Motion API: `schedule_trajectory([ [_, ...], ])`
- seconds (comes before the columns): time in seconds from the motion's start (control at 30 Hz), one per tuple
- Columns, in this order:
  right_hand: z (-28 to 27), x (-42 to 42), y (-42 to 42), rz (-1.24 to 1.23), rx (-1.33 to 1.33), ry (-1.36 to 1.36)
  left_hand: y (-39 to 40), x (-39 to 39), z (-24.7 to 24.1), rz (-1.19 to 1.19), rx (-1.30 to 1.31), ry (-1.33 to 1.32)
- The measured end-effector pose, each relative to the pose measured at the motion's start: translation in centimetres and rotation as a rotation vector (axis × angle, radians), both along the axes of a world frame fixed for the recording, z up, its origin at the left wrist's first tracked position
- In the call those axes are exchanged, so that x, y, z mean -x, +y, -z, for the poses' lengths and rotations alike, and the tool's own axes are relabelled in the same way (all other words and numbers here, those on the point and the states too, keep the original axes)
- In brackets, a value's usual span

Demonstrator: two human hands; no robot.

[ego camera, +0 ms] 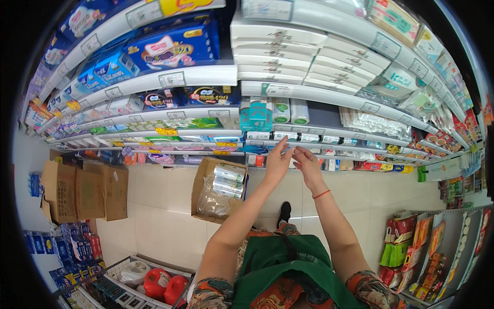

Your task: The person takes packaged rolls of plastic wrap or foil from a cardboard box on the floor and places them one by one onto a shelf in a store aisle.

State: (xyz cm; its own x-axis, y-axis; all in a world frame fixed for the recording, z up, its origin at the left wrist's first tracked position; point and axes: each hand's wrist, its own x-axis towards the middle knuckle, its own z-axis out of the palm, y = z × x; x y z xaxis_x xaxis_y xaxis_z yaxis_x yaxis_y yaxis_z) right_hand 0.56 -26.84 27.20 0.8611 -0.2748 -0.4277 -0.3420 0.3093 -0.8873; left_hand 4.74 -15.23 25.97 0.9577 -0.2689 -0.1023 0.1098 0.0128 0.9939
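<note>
Both my hands reach forward, close together, in front of the lower store shelves. My left hand (277, 160) has its fingers apart near a row of wrapped rolls (310, 138). Just right of it, my right hand (307, 164) has its fingers curled, the wrist circled by a red cord (321, 194); whether something small lies between its fingertips is unclear. Below and left of my hands, an open cardboard box (196, 190) on the floor holds plastic-wrapped rolls (228, 180) and clear plastic film (213, 199). A teal box (256, 114) stands upright on a shelf above the hands.
Shelves (204, 76) with packaged goods span the front. Cardboard boxes (90, 193) stand on the floor at left. A wire basket (135, 258) with red jugs (156, 281) is at lower left. At lower right stands a rack of packets (428, 247). My shoe (285, 210) is on the tiles.
</note>
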Motion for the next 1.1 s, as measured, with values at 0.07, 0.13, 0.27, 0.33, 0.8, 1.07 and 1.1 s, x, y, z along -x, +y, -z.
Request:
schedule_trajectory([
  [0.07, -1.1, -1.4, -1.2, 0.022, 0.124, -0.044, -1.8, -1.1, -0.3, -0.055, -0.046, -0.036],
  [0.13, -1.5, -2.8, -3.1, 0.025, 0.245, -0.096, -3.5, -1.8, -1.4, -0.102, -0.044, -0.062],
  [0.27, -1.6, -5.9, -5.4, 0.085, 0.382, -0.162, -5.8, -3.2, -1.8, -0.179, -0.076, -0.094],
  [0.33, -1.3, -7.3, -6.3, 0.063, 0.427, -0.122, -6.7, -3.7, -1.7, -0.233, -0.103, -0.116],
  [0.8, -4.8, -11.5, -9.9, -0.336, 0.476, 0.199, -9.3, -4.8, -1.1, -0.291, -0.201, -0.144],
  [1.07, -4.5, -7.2, -11.8, -0.241, 0.171, 0.082, -10.6, -3.6, -3.0, -0.267, 0.047, 0.178],
  [1.1, -4.6, -6.1, -11.8, -0.230, 0.124, 0.074, -10.5, -3.4, -2.8, -0.273, 0.066, 0.188],
])
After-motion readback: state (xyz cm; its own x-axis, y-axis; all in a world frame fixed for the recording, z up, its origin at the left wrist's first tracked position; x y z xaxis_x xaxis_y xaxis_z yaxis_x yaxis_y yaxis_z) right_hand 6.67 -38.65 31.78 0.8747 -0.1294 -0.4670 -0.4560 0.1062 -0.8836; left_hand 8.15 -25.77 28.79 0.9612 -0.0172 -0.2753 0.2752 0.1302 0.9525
